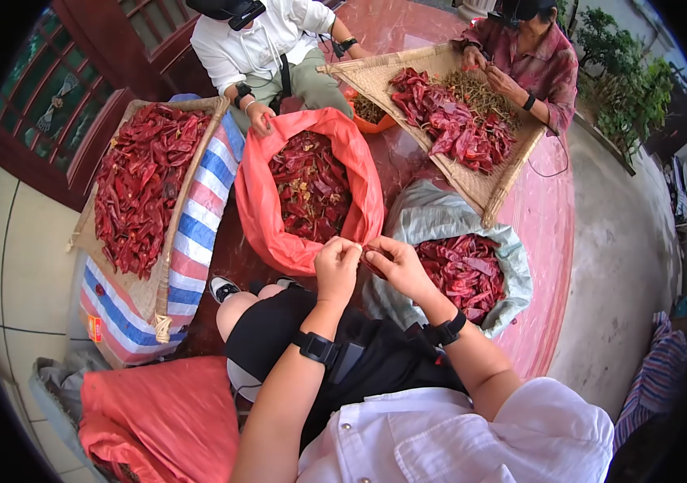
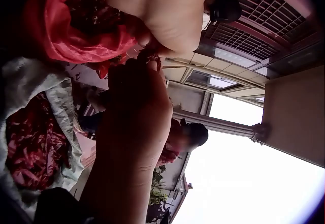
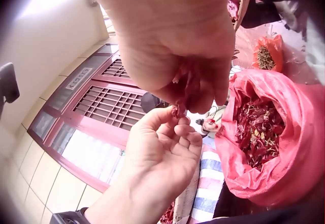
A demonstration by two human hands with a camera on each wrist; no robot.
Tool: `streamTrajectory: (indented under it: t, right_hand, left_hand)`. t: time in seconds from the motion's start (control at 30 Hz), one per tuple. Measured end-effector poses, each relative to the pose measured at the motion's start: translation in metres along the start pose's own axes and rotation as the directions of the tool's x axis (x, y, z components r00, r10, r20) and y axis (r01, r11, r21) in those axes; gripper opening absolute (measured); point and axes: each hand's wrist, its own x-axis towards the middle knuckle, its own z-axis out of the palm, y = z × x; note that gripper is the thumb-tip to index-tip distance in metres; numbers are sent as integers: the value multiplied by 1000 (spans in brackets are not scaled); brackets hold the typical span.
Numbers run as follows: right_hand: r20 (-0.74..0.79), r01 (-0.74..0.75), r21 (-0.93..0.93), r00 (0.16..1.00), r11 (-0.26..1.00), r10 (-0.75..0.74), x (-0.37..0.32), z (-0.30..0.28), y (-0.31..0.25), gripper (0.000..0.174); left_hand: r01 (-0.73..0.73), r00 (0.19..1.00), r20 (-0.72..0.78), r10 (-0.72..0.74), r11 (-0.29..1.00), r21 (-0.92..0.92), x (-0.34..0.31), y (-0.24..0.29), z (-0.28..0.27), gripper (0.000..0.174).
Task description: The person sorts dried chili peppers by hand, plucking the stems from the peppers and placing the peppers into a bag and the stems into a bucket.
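Note:
A dried red chili pepper (image 3: 191, 87) is held between my two hands, over the near rim of the pink sack (image 1: 369, 181). My right hand (image 1: 396, 264) grips its body, the fingers curled round it. My left hand (image 1: 339, 270) pinches its end between thumb and fingertips, as the right wrist view shows. Most of the pepper is hidden inside the right hand. Inside the pink sack lie dried peppers (image 1: 311, 181) mixed with pale bits. Just right of my hands, a grey-green sack (image 1: 517, 270) holds more dried red peppers (image 1: 464, 274).
To the left, a woven tray (image 1: 168, 249) heaped with peppers rests on a striped bag (image 1: 198, 229). Two people sit opposite, one beside another woven tray (image 1: 351, 72) with peppers and stems. A small orange bag (image 3: 269, 48) holds stems. Red cloth (image 1: 162, 410) lies at lower left.

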Motion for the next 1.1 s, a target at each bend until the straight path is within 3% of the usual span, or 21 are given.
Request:
streamTrajectory:
  t: [0.03,0.1,0.23,0.3,0.37,0.43,0.5,0.57,0.6,0.63,0.67,0.7,0.77,1.0,1.07,1.1]
  right_hand:
    - [34,-17,51,999,999,15,1,1,0,12]
    - [63,-11,73,998,997,6,2,1,4,11]
    - [35,-12,132,999,991,8,6,1,-1,12]
    - [85,-123,244,991,962,105,2,-2,-10,13]
    - [55,-114,273,993,955,102,3,-4,-5,12]
    - [14,-90,323,996,942,91,5,-6,-3,11]
    - [65,-139,268,990,953,126,6,-15,-6,11]
    - [111,-137,237,987,962,113,8,-20,-5,13]
    - [141,-161,183,981,970,136,8,-22,-7,14]
    - [169,-183,130,973,975,160,8,-24,-9,15]
    - [157,-175,125,975,977,155,9,-24,-10,16]
    - [158,-177,126,975,976,156,9,-25,-11,16]
    - [200,-258,166,954,952,223,10,-28,-14,17]
    - [240,-286,228,943,931,231,8,-26,-13,20]
    - [104,34,64,994,997,-41,6,-18,-8,28]
    - [103,32,65,994,997,-38,5,-18,-12,28]
  left_hand:
    - [-4,1000,-2,4,1000,-5,0,0,-1,11]
    - [311,948,46,-316,880,-360,0,2,-2,12]
    - [395,918,191,-346,821,-411,5,3,-7,13]
    - [426,905,211,-370,805,-414,6,7,-8,13]
    - [461,887,233,-398,786,-412,6,11,-8,14]
    - [369,914,294,-280,874,-315,6,17,-8,15]
    - [323,925,300,-232,896,-305,6,9,-6,16]
    - [61,976,217,-28,987,-148,5,3,-4,15]
    - [67,976,216,-34,987,-147,4,9,-4,15]
    - [-61,980,186,65,998,-25,4,14,-4,13]
    - [-187,971,168,168,977,101,5,20,-5,11]
    - [-185,972,168,166,977,102,5,20,-5,11]
    - [-350,933,177,314,907,234,6,23,-4,7]
    - [-468,883,199,424,793,389,5,38,-4,2]
    - [-541,839,220,497,728,421,6,40,-5,2]
    - [-540,840,222,495,729,421,6,41,-5,2]
